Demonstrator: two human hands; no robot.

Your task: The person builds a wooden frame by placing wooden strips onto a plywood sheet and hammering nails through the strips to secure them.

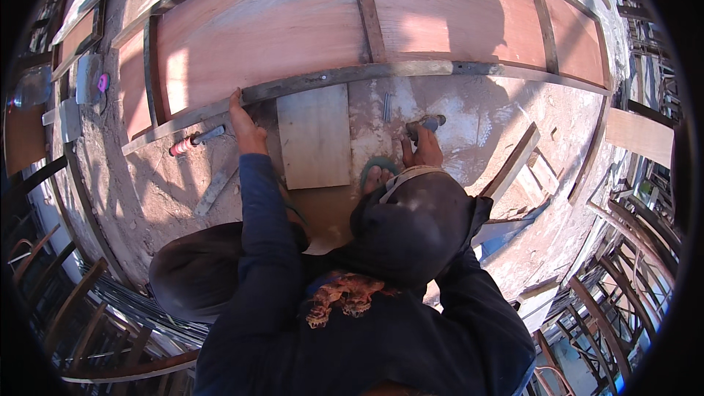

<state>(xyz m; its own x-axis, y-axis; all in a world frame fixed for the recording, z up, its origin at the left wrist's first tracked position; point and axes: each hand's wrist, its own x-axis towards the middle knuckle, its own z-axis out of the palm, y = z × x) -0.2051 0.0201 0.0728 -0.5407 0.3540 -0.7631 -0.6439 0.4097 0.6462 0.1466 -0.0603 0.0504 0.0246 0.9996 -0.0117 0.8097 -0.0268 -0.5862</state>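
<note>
A long wooden frame [293, 83] backed with pinkish plywood panels [257, 26] lies across the ground in front of me. My left hand [248, 130] grips its near rail, one digit stretched up against the wood and the other fingers partly hidden. Beside my right knee, my right hand [427, 149] is closed on a short dark tool [425, 127]; too little of it shows to name its kind. A pale rectangular board [314, 138] lies between my hands, its far edge at the rail. Several thin metal nails or rods [387, 107] lie near the tool.
A red-handled tool [183, 147] and a flat strip [215, 192] lie on the dusty ground at left. Wood offcuts [515, 161] lie at right. A clear bottle [32, 86] stands far left. Stacked bent wooden or metal pieces [623, 301] crowd the lower right.
</note>
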